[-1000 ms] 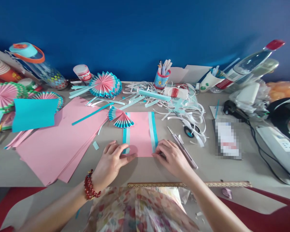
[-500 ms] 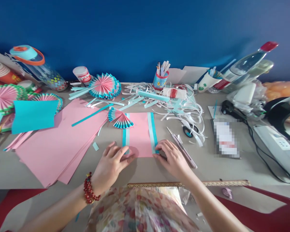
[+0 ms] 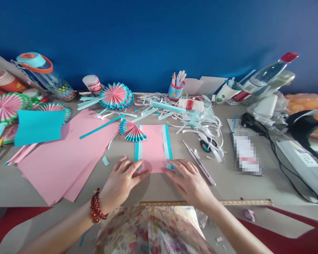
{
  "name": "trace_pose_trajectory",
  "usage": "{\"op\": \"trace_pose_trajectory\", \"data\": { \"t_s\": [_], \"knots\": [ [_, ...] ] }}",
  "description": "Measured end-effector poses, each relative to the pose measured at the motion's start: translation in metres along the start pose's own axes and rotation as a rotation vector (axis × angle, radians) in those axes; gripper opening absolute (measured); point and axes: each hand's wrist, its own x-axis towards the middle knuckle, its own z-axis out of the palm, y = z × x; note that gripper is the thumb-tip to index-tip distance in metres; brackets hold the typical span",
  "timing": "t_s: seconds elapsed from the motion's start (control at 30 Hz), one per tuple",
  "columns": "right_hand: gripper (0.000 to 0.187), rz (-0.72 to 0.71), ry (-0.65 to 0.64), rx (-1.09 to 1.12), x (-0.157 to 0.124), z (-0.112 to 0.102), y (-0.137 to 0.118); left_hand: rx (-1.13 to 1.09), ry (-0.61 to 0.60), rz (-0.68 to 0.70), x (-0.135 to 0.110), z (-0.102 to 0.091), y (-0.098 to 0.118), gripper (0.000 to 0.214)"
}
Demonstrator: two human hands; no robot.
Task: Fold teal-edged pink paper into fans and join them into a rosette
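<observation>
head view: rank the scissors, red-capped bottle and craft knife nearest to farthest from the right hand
1. Craft knife: just right of the right hand
2. Scissors: beyond the craft knife
3. Red-capped bottle: at the back, farther right

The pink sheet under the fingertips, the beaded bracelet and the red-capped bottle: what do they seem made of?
Pink sheet: matte paper or thin card, judging by its flat lie and crisp edges.
Beaded bracelet: glossy dark-red beads with small highlights; wood, glass or plastic, I can't tell.
Red-capped bottle: see-through and shiny, so probably clear plastic, though possibly glass.
</observation>
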Motion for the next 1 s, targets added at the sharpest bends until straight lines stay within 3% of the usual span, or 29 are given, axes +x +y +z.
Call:
{"op": "trace_pose_trajectory", "data": {
  "t_s": [0.17,0.37,0.5,0.6,0.7,1.0],
  "knots": [
    [0.032,-0.031,-0.028,-0.040,0.006,0.006,-0.019,0.002,-0.022,-0.004,-0.001,0.001,-0.001,0.064],
    [0.037,0.034,0.009,-0.085,-0.008,0.006,-0.013,-0.045,-0.008,-0.028,-0.004,-0.001,0.001,0.061],
    [0.035,0.045,0.018,-0.080,-0.011,0.006,-0.013,-0.083,-0.007,-0.079,0.005,-0.006,0.019,0.039],
    [0.032,0.043,0.037,-0.089,-0.009,0.007,-0.013,-0.070,-0.028,0.062,0.016,-0.004,0.032,0.061],
    [0.035,0.034,0.042,-0.102,-0.008,0.006,-0.013,-0.007,-0.081,0.143,0.019,0.001,0.031,0.082],
    [0.037,0.052,0.079,-0.120,-0.014,0.011,-0.009,0.123,-0.116,0.085,-0.024,-0.008,0.001,0.081]
  ]
}}
